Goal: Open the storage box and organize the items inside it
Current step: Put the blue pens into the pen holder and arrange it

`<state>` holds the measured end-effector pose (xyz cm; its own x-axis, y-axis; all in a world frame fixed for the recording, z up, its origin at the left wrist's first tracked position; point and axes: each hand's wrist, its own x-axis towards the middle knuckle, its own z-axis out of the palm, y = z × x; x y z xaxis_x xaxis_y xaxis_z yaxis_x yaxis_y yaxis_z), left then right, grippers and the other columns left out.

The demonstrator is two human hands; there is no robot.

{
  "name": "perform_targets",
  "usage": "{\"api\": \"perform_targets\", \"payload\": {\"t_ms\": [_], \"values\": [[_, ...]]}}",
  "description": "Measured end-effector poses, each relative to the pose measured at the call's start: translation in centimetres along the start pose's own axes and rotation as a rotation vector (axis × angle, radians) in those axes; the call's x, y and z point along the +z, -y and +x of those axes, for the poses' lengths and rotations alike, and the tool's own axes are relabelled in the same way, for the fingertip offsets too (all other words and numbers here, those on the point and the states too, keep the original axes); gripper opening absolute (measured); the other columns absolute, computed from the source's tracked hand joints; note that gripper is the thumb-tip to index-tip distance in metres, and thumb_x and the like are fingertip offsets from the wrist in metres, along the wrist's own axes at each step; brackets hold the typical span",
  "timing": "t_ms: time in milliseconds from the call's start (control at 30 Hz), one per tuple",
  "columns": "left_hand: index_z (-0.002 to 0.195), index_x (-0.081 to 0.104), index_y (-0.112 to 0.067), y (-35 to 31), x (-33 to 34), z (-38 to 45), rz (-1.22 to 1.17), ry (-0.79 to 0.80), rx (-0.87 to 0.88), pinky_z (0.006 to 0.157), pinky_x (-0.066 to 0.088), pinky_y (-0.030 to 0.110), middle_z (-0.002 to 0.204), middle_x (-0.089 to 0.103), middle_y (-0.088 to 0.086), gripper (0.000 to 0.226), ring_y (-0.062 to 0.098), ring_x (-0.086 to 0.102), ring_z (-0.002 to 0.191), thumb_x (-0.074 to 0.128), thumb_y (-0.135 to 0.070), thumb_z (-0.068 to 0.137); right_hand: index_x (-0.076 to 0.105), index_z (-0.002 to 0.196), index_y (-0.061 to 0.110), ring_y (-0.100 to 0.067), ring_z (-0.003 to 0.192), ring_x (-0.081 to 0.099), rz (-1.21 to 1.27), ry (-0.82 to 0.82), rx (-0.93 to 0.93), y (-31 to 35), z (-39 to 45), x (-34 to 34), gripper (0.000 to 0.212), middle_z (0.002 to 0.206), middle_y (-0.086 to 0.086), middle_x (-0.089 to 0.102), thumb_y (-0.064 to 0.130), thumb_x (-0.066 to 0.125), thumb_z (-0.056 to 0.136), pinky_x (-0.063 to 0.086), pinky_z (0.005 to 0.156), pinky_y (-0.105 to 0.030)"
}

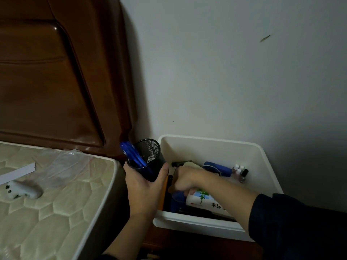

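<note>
The white storage box sits open against the wall. Inside lie small bottles, a blue case and a white packet.

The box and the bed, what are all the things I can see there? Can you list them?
storage box: one, white, open, by the wall
pen holder: one, black mesh, held over the box's left edge
pens: a few, blue, in the pen holder
small bottles: a few, at the box's far right corner
carton: one, white with green print, in the box
mattress: one, cream, left
headboard: one, brown, behind the mattress
left hand: grip round the pen holder
right hand: reaching into the box, fingers curled on something unclear
</note>
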<state>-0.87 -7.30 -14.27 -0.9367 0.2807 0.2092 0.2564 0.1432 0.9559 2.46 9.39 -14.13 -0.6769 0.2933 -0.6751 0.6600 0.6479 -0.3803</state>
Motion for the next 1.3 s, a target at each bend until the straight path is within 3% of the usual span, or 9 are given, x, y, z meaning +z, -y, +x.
{"api": "perform_targets", "payload": {"t_ms": [67,200,333,533,667,767,1033,1167,1300], "values": [[0.143,0.041,-0.025,0.0,0.0,0.0,0.010,-0.005,0.000,0.110,0.052,0.048,0.130,0.060,-0.009,0.088,0.010,0.059,0.124,0.089,-0.051,0.074,0.070,0.101,0.015,-0.021,0.079,0.074,-0.025,-0.174,0.000,-0.3,-0.2,-1.0,0.014,0.089,-0.006,0.073,0.027,0.069,0.093,0.058,0.064,-0.027],[0.143,0.041,-0.026,0.0,0.0,0.1,0.021,-0.004,0.021,0.108,0.053,0.046,0.128,0.060,-0.012,0.089,0.008,0.059,0.122,0.088,-0.053,0.073,0.071,0.119,0.015,-0.031,0.110,0.068,-0.218,-0.522,-0.059,-1.0,0.6,-1.9,0.027,0.116,-0.009,0.070,0.024,0.068,0.094,0.059,0.090,-0.038],[0.138,0.039,-0.038,0.0,0.1,0.0,0.051,-0.010,0.053,0.108,0.051,0.040,0.128,0.056,-0.014,0.086,0.012,0.056,0.124,0.083,-0.065,0.069,0.064,0.128,0.019,-0.031,0.123,0.059,-0.371,-0.439,-0.174,-1.2,2.7,-1.3,0.036,0.132,-0.009,0.062,0.036,0.065,0.097,0.048,0.100,-0.036],[0.139,0.038,-0.043,0.7,0.3,0.2,0.080,-0.022,0.073,0.108,0.051,0.043,0.127,0.055,-0.021,0.085,0.011,0.055,0.125,0.081,-0.067,0.070,0.038,0.155,0.013,-0.037,0.146,0.038,-0.557,-0.307,-0.034,-0.6,7.4,0.9,0.057,0.158,-0.017,0.041,0.040,0.045,0.105,0.029,0.121,-0.050],[0.143,0.040,-0.035,1.1,0.4,0.2,0.090,-0.031,0.064,0.108,0.051,0.046,0.129,0.054,-0.018,0.091,0.013,0.054,0.126,0.081,-0.068,0.069,0.033,0.158,0.015,-0.041,0.149,0.030,-0.655,-0.255,0.033,-0.1,8.9,1.3,0.065,0.160,-0.020,0.034,0.046,0.046,0.103,0.024,0.122,-0.056],[0.143,0.040,-0.034,1.2,0.4,0.2,0.097,-0.029,0.063,0.108,0.051,0.046,0.128,0.054,-0.017,0.091,0.012,0.054,0.126,0.080,-0.068,0.069,0.044,0.152,0.022,-0.035,0.144,0.043,-0.629,-0.196,0.009,0.0,9.4,1.0,0.055,0.155,-0.010,0.048,0.045,0.046,0.103,0.028,0.119,-0.057],[0.139,0.044,-0.032,0.8,0.4,0.2,0.091,-0.022,0.062,0.105,0.052,0.047,0.125,0.057,-0.015,0.086,0.014,0.056,0.122,0.081,-0.064,0.069,0.066,0.128,0.019,-0.028,0.117,0.067,-0.579,-0.189,-0.094,-0.2,7.4,0.3,0.034,0.128,-0.007,0.070,0.034,0.047,0.105,0.048,0.096,-0.036],[0.142,0.042,-0.030,0.6,0.4,0.3,0.110,-0.015,0.058,0.107,0.051,0.048,0.127,0.056,-0.012,0.091,0.016,0.055,0.125,0.079,-0.068,0.068,0.069,0.108,0.016,-0.030,0.110,0.068,-0.330,-0.283,-0.162,-0.9,6.0,-0.8,0.020,0.118,-0.009,0.072,0.030,0.058,0.099,0.048,0.084,-0.029],[0.141,0.040,-0.034,0.5,0.4,0.4,0.126,-0.003,0.067,0.106,0.050,0.040,0.126,0.054,-0.016,0.087,0.014,0.053,0.123,0.080,-0.066,0.070,0.076,0.116,0.018,-0.024,0.112,0.070,0.125,-0.495,-0.276,-0.7,2.9,-4.8,0.031,0.116,-0.004,0.076,0.002,0.064,0.092,0.057,0.096,-0.035]]}}
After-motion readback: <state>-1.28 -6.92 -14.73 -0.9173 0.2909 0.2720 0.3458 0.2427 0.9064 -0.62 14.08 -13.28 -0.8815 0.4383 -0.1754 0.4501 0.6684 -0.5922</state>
